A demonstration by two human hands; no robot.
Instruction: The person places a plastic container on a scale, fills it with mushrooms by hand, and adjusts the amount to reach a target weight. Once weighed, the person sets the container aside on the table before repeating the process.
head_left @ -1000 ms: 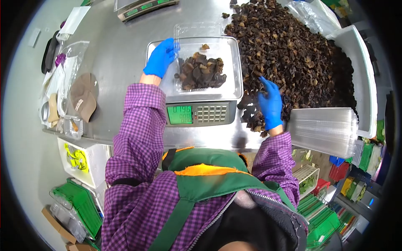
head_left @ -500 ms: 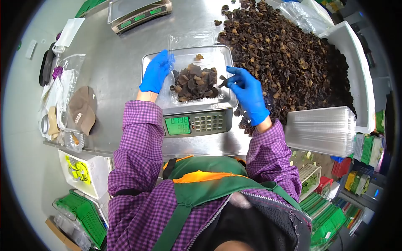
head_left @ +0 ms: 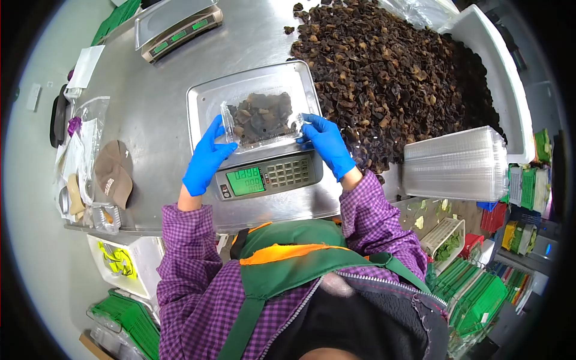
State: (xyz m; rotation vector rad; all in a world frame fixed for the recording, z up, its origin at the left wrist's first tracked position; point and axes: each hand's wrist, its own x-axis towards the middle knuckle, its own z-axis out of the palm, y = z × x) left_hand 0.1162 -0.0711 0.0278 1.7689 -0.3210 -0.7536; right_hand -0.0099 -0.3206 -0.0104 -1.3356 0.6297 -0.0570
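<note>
"Over the scale [head_left: 246, 181], what do we hold?"
"Our left hand [head_left: 210, 155] and right hand [head_left: 326, 143] pinch the clear box [head_left: 262, 143] by its ends; we judge it light, flimsy, best held near the corners."
"What's hidden?"
"Its underside; we can't tell if it touches the scale's pan [head_left: 207, 99]."

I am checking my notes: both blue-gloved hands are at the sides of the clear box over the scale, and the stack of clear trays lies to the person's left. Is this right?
Not fully: in the head view, the stack of clear trays lies to the person's right. The left hand and right hand are at the sides of the clear box over the scale.
</note>
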